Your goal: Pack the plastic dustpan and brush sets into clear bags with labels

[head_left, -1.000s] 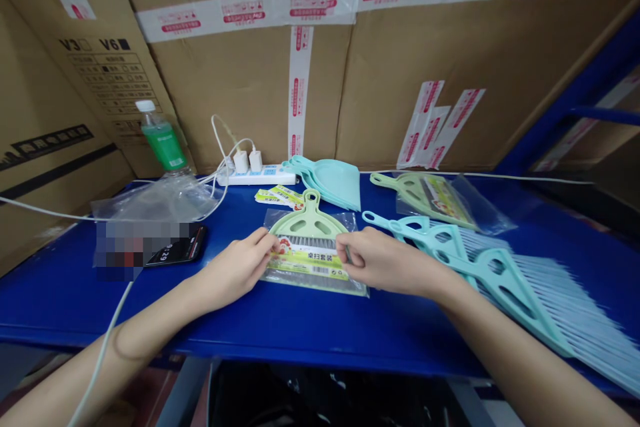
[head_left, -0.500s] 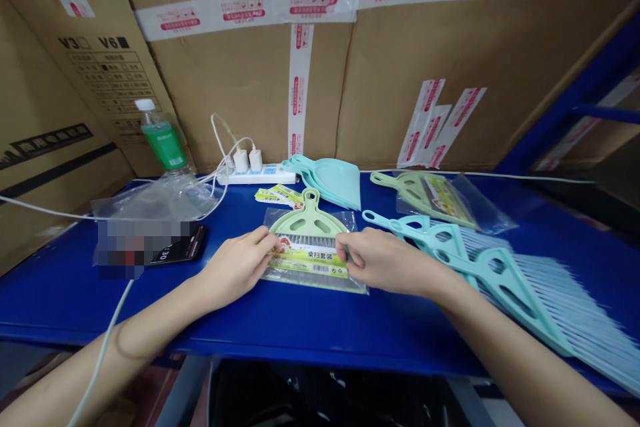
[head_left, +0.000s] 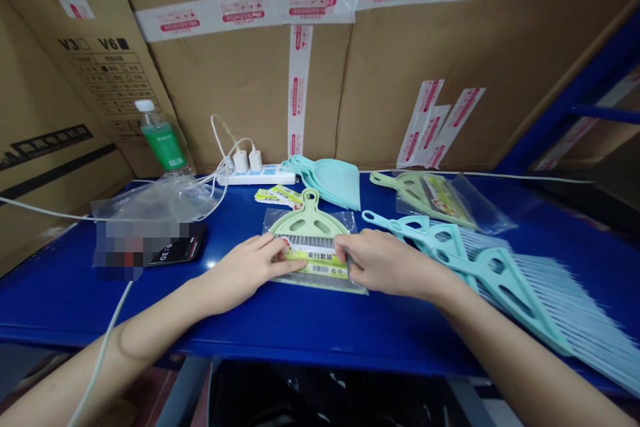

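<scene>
A bagged dustpan and brush set (head_left: pixel 311 220), pale green with grey bristles and a yellow-green printed label, lies flat on the blue tabletop between my hands. My left hand (head_left: pixel 255 261) rests over the left side of the bag, its thumb stretched out across the label and apart from the bent fingers. At the right side of the label, my right hand (head_left: pixel 373 257) is closed in a pinch on the bag's edge. What lies under its curled fingers is hidden. Just behind the bag are loose printed label cards (head_left: pixel 277 195) and stacked light-blue dustpans (head_left: pixel 333 181).
Several light-blue brushes (head_left: pixel 493 273) lie to the right, near my right forearm. Behind them is another bagged green set (head_left: pixel 425 197). A power strip (head_left: pixel 265 175), a bottle (head_left: pixel 164 140), clear plastic (head_left: pixel 155 200), a phone (head_left: pixel 183 245) and white cables occupy the left. Cardboard (head_left: pixel 240 73) stands behind.
My left hand has moved right from the bag's left edge, and its thumb has spread out over the label. My right hand and the bagged set stay in place.
</scene>
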`<state>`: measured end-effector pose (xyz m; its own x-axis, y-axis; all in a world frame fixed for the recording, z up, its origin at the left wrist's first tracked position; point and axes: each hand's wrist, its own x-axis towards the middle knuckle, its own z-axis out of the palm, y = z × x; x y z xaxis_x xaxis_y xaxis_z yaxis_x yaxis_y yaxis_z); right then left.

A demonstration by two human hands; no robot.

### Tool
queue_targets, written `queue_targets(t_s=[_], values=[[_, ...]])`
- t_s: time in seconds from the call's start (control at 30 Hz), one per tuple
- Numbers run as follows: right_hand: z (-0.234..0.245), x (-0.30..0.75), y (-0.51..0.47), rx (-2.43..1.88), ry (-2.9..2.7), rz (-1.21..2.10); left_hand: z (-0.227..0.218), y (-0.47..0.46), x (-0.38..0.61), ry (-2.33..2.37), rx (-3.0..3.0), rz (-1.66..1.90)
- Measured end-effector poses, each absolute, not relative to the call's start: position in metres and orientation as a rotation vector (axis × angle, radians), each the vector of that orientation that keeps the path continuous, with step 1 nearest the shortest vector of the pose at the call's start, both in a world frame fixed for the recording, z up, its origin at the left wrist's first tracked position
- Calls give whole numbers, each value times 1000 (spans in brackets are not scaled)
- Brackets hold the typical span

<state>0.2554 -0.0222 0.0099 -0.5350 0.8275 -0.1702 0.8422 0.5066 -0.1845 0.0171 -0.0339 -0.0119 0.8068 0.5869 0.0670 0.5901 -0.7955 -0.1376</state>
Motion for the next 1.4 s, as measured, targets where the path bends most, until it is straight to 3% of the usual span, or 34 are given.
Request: queue_targets(t_s=[0.3, 0.6, 1.4], values=[[-6, 235, -29, 1173, 3067, -239, -13, -33, 20, -944, -2840, -3], [-14, 224, -26, 1500, 2979, -445, -10, -33, 22, -905, -2797, 86], [-2, 244, -16, 1551, 2806, -118, -6, -31, 15, -983, -2769, 31]])
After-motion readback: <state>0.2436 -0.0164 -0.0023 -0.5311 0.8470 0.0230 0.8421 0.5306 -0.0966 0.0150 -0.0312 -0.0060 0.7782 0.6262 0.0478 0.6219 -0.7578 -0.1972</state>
